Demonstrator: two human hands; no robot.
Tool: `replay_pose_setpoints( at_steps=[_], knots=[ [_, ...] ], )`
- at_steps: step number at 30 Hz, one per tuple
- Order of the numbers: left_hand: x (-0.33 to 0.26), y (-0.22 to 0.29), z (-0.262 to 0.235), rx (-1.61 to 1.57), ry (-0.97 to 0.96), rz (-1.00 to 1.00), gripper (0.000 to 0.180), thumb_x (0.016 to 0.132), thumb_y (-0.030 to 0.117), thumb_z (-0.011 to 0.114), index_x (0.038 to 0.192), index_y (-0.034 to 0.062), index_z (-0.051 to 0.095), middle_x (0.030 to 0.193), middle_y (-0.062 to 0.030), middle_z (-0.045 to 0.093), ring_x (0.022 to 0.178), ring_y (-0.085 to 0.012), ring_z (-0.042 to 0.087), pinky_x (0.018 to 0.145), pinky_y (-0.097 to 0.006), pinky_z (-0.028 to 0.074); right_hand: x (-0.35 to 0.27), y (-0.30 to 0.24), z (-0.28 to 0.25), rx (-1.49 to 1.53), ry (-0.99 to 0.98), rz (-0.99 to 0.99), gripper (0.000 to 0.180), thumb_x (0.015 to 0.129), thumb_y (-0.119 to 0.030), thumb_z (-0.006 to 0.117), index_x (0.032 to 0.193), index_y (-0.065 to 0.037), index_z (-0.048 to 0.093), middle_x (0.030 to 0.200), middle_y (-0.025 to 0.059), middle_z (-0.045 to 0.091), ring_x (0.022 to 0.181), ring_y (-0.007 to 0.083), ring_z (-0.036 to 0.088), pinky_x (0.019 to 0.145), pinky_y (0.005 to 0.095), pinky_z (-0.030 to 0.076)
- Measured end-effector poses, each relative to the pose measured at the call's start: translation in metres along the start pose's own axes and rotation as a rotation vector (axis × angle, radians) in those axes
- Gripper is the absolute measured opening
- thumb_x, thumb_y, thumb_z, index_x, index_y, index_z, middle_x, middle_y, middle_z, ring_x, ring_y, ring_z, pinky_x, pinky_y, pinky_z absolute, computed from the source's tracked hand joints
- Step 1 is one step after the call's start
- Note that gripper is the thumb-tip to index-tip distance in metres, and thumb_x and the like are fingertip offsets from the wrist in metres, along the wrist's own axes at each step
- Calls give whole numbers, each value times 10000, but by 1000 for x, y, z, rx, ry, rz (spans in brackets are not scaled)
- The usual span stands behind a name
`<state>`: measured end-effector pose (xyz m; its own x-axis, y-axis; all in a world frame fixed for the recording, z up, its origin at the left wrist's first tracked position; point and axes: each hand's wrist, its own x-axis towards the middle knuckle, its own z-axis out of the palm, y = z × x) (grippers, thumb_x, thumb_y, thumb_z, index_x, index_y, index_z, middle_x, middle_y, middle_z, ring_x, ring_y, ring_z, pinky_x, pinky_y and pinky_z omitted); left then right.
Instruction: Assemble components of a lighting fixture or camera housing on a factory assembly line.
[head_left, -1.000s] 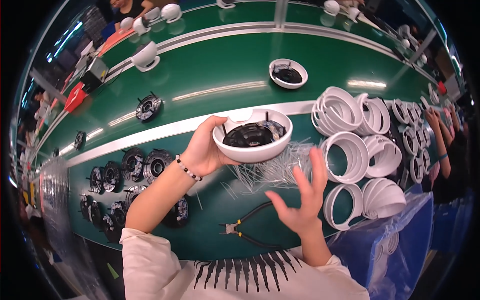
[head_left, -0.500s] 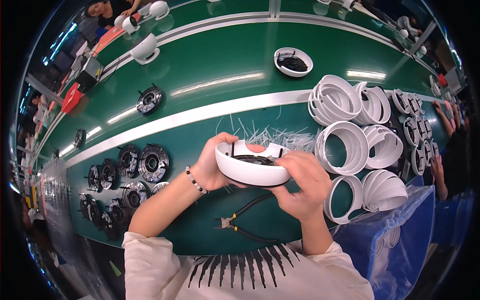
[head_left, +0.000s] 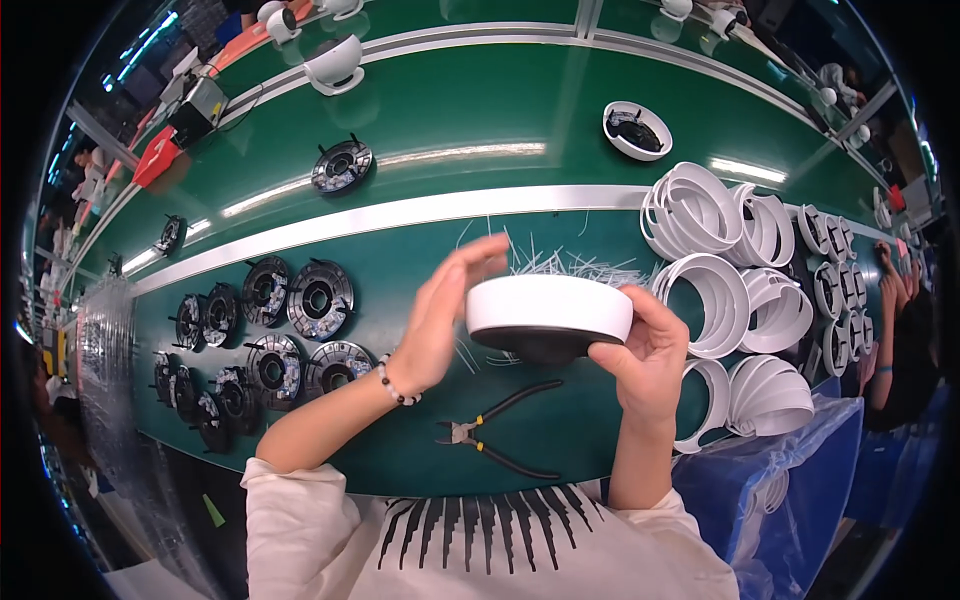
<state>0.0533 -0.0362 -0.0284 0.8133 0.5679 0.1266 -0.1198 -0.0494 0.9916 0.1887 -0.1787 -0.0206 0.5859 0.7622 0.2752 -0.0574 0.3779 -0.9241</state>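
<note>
Round white plastic dome shell (head_left: 548, 312) up above green table (head_left: 420, 110), lying flat, dark open side down. Right hand (head_left: 645, 355) gripping right rim. Left hand (head_left: 445, 310) open, flat against left rim. Black pliers (head_left: 500, 430) below, untouched.

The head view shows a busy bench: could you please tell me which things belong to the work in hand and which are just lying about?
In hand:
- white round housing, gripped by the right hand
- left hand, open palm against the housing's side

Lying about:
- black pliers
- white rings
- black round parts
- cut white ties
- second housing on the belt
</note>
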Motion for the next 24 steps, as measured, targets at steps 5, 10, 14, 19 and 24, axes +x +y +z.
replay_pose_setpoints(
  at_steps=[5, 10, 14, 19, 24],
  knots=[
    [-5, 16, 2, 333, 12, 458, 420, 738, 277, 636, 1010, -21, 516, 859, -128, 589, 729, -219, 584, 624, -269, 447, -3, 6, 6, 196, 13, 80, 420, 595, 41, 718, 971, 72, 533, 852, 65, 547, 781, 122, 513, 719, 235, 416],
    [0, 18, 4, 492, 66, 601, 528, 800, 439, 527, 982, -56, 494, 768, -109, 556, 623, -150, 520, 526, -239, 401, -10, 15, 12, 200, 53, -14, 419, 621, 46, 698, 1004, 70, 527, 908, 76, 547, 833, 134, 521, 753, 248, 420],
    [10, 18, 3, 536, 63, 611, 400, 731, 279, 639, 975, -14, 518, 738, -118, 558, 605, -231, 548, 530, -281, 431, -4, 26, 7, 134, 43, -17, 473, 668, 52, 652, 1103, 67, 468, 1023, 107, 525, 946, 173, 507, 830, 279, 400],
    [50, 7, -7, 779, 114, 662, 393, 696, 210, 657, 992, 4, 503, 773, -140, 546, 671, -294, 549, 580, -331, 442, -9, 30, 19, -268, 196, -144, 693, 675, 43, 594, 1281, 5, 261, 1334, 149, 262, 1220, 256, 283, 976, 383, 268],
    [128, -58, -31, 1158, 93, 705, 346, 701, 189, 644, 995, 56, 519, 854, -103, 564, 857, -256, 543, 943, -467, 294, -38, 35, 21, -630, -3, -286, 499, 641, -12, 623, 1106, 20, 446, 1231, 224, 376, 1126, 343, 399, 923, 392, 335]
  ],
)
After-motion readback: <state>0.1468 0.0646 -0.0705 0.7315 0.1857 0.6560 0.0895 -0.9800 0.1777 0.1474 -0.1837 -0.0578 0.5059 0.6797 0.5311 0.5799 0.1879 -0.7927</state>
